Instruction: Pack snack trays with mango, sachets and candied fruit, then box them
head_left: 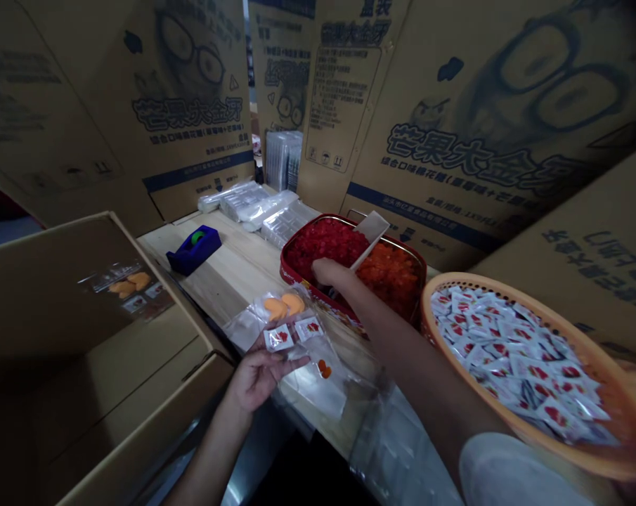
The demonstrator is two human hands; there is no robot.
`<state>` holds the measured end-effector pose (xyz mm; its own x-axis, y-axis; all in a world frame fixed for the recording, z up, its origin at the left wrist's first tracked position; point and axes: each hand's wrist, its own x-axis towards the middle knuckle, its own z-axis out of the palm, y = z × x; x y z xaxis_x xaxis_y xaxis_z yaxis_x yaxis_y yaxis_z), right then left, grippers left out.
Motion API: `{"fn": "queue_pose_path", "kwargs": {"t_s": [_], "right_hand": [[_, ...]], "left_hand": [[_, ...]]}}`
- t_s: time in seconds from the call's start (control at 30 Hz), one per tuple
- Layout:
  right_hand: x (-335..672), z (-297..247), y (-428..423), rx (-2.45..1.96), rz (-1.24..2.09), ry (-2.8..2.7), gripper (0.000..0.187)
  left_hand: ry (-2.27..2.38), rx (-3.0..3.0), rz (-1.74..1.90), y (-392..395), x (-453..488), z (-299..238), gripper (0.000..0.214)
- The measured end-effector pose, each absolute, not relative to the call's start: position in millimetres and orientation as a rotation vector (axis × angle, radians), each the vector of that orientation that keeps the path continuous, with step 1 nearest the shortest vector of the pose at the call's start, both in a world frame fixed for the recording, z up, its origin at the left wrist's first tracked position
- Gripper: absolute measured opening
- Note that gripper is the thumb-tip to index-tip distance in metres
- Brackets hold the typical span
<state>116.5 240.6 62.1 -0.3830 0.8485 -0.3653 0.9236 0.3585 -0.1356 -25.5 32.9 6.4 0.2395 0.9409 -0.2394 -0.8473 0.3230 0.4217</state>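
Observation:
My left hand point(257, 376) grips a clear plastic bag point(318, 397), thumb and fingers on its near side. Two rounded orange pieces point(284, 306) show at its far end. Two small white sachets point(278, 337) with red print lie by my fingertips, and an orange-red heart-shaped piece point(325, 368) is beside them. I cannot tell which of these are inside the bag. My right hand point(329, 273) reaches into a red-rimmed tin point(283, 263), fingers curled down at the dark red wrapped pieces point(328, 239). Its fingertips are hidden, as is anything in them.
Orange-red pieces point(388, 270) fill the tin's right side, with a white scoop point(372, 228) across the middle. An orange basket point(549, 450) of sachets stands right. An open carton point(159, 281) holds a filled bag point(133, 288). Behind are a blue tape dispenser point(194, 253) and stacked clear bags point(249, 204).

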Motion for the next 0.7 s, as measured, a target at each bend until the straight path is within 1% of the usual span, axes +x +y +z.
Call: {"fn": "queue_pose_path", "kwargs": {"t_s": [0.23, 0.3, 0.4, 0.47, 0.57, 0.6, 0.63, 0.7], "right_hand": [[130, 66, 239, 1.739, -0.553, 2.578, 0.016], [134, 74, 238, 1.817, -0.581, 2.629, 0.015], [140, 92, 221, 1.885, -0.660, 2.688, 0.018], [145, 104, 197, 1.870, -0.903, 2.720, 0.021], [148, 116, 146, 1.646, -1.706, 2.615, 0.019], [147, 117, 128, 1.518, -1.905, 2.544, 0.017], [145, 116, 112, 1.401, -2.015, 2.489, 0.014], [140, 111, 85, 1.246, -2.055, 2.442, 0.006]], "left_hand": [[0.486, 0.231, 1.257, 33, -26, 7, 0.070], [0.479, 0.236, 1.262, 33, -26, 6, 0.069], [0.474, 0.234, 1.276, 34, -26, 6, 0.070], [0.463, 0.233, 1.272, 34, -25, 8, 0.071], [0.453, 0.245, 1.260, 35, -23, 12, 0.069], [0.459, 0.251, 1.259, 36, -22, 12, 0.068], [0.473, 0.257, 1.260, 36, -21, 13, 0.067], [0.515, 0.256, 1.259, 37, -19, 12, 0.064]]}}
